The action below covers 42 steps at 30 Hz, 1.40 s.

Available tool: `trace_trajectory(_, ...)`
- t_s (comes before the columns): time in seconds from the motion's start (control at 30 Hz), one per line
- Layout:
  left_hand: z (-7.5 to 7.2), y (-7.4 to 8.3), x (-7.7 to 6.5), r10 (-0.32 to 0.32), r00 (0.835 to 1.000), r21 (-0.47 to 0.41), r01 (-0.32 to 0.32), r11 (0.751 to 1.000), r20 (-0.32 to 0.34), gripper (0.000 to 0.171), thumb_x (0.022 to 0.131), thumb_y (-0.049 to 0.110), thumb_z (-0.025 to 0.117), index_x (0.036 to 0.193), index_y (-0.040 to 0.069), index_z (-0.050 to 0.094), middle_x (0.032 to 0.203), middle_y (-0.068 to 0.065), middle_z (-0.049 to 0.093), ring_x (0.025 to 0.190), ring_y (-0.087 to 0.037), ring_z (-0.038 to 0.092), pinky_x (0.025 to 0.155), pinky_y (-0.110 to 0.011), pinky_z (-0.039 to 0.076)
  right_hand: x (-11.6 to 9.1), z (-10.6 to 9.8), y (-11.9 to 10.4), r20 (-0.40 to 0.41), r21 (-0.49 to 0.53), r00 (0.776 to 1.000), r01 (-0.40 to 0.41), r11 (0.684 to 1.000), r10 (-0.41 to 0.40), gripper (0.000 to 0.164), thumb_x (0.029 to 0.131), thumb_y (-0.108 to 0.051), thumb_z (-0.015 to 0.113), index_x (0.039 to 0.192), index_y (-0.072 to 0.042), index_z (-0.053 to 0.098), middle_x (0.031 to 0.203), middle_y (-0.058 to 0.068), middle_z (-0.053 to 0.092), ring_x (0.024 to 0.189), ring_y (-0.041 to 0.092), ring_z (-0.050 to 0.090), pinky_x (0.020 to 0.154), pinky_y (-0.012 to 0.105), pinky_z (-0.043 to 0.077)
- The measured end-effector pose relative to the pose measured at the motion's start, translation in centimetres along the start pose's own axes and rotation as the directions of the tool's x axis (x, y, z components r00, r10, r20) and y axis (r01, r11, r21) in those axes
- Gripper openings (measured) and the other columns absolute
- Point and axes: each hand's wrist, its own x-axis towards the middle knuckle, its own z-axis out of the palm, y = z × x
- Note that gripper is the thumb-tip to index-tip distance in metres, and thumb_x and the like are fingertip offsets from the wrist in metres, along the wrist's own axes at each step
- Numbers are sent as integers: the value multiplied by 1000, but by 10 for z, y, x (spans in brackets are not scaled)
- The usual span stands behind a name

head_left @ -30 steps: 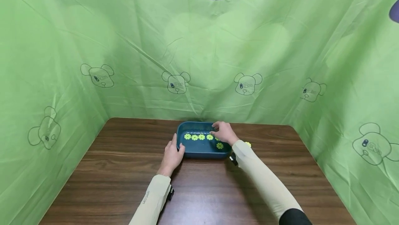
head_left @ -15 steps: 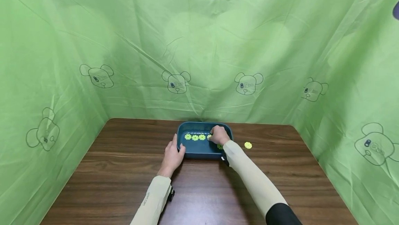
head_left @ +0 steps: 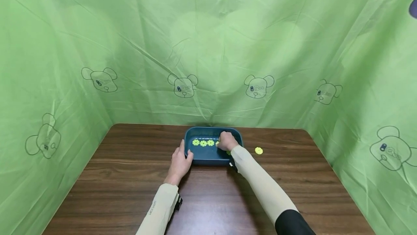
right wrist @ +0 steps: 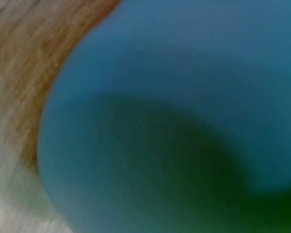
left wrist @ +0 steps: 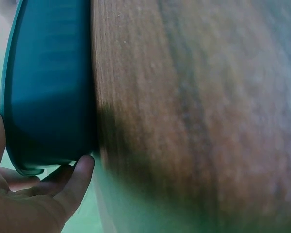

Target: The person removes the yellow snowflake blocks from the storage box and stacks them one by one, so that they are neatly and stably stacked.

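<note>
A dark teal rectangular tray stands near the back of the table. My left hand grips its left end, thumb over the rim and fingers against the outer wall. Inside lie several small yellow-green flower-shaped pieces in a row. My right hand reaches down into the tray's right half, fingertips beside a partly covered piece; I cannot tell whether it holds one. Another piece peeks out under the right wrist. The right wrist view shows only blurred blue tray.
One more flower-shaped piece lies on the brown wood-grain table, right of the tray. Green printed cloth hangs close behind the tray and along both sides of the table.
My right hand has moved down and slightly left into the tray, uncovering the piece on the table and covering pieces at the row's right end. My left hand has stayed put.
</note>
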Motion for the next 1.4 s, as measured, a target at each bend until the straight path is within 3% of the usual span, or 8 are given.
trace_trajectory(0.37,-2,2,3,-17,1000,14,17,1000,22,70,100,28,51,160,3,26,147,-28,49,135,-42,51,110,-56,44,-5,2,1,-57,13,998,19,1000,-19,59,88,-22,80,54,-16,32,54,-5,18,47,13,19,48,28,27)
trace_trajectory(0.5,-1,1,2,-30,999,10,30,1000,33,71,101,30,50,161,4,25,149,-28,48,136,-42,50,111,-55,43,-11,2,1,-82,5,997,17,1000,-17,33,88,-23,80,75,-11,52,66,-2,40,55,15,39,53,30,36)
trace_trajectory(0.6,0,1,3,-23,999,15,23,1000,31,70,101,30,50,161,3,25,148,-28,48,135,-42,50,110,-56,43,-18,0,1,-114,5,993,42,999,-41,22,88,-21,79,95,-9,62,81,2,58,66,19,55,58,34,45)
trace_trajectory(0.73,-1,0,3,-7,1000,27,7,1000,19,70,100,27,51,160,2,26,147,-29,48,134,-44,51,109,-56,44,-25,-8,4,-166,72,979,134,988,-120,14,91,-15,76,97,-7,66,87,4,67,71,19,63,64,35,51)
trace_trajectory(0.9,-2,2,0,-6,1000,23,6,1000,14,70,100,28,52,160,2,26,147,-29,49,133,-44,52,109,-56,44,-31,-28,15,-258,203,952,220,954,-165,10,90,-13,75,98,-7,71,85,3,72,75,14,67,71,34,56)
trace_trajectory(1.2,0,0,-1,1,1000,12,-2,1000,15,70,100,27,52,160,2,26,147,-29,49,133,-44,52,109,-56,44,-44,-80,48,-372,282,922,219,934,-104,12,92,-21,75,98,-11,75,90,5,75,84,20,69,78,38,55)
trace_trajectory(1.4,1,0,0,-7,1000,8,7,1000,14,70,100,28,52,160,2,26,148,-29,48,134,-44,51,110,-57,42,-53,-98,75,-402,285,914,180,941,-53,17,94,-21,72,105,-8,77,99,10,77,92,26,70,80,41,54)
